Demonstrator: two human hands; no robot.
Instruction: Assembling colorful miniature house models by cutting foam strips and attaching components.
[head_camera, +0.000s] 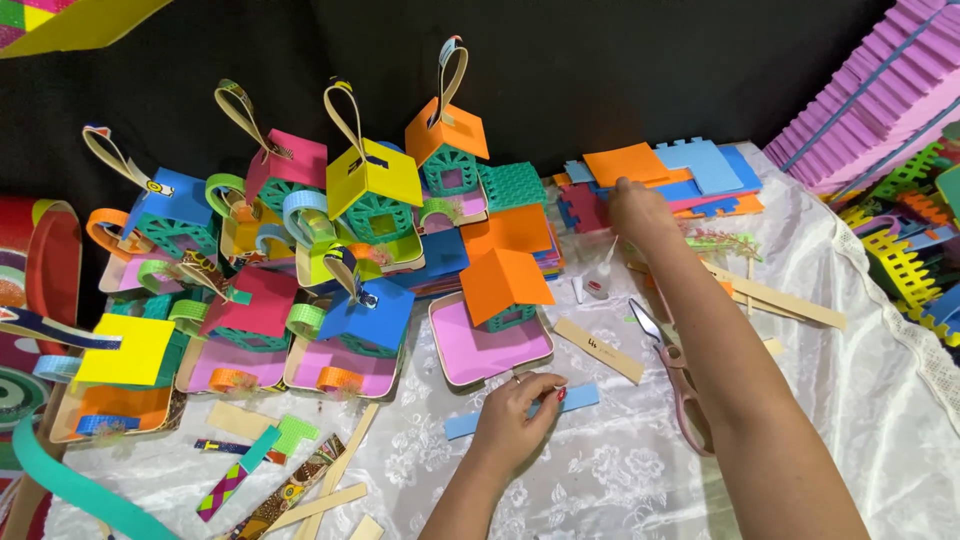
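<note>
- A black cloth backdrop (620, 60) is hanging behind the work area and filling the upper part of the view.
- A white, flower-patterned lace cloth (600, 470) is covering the tabletop, its scalloped edge (925, 350) running along the right side.
- Even, bright light is falling on the tabletop, casting only soft shadows.
- A yellow panel (70, 20) is showing at the top left corner.

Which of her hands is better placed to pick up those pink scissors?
The right hand, probably. The scissors lie directly under its forearm, so it need only draw back. It now reaches out to the foam sheets. The left hand presses on a blue strip.
</note>
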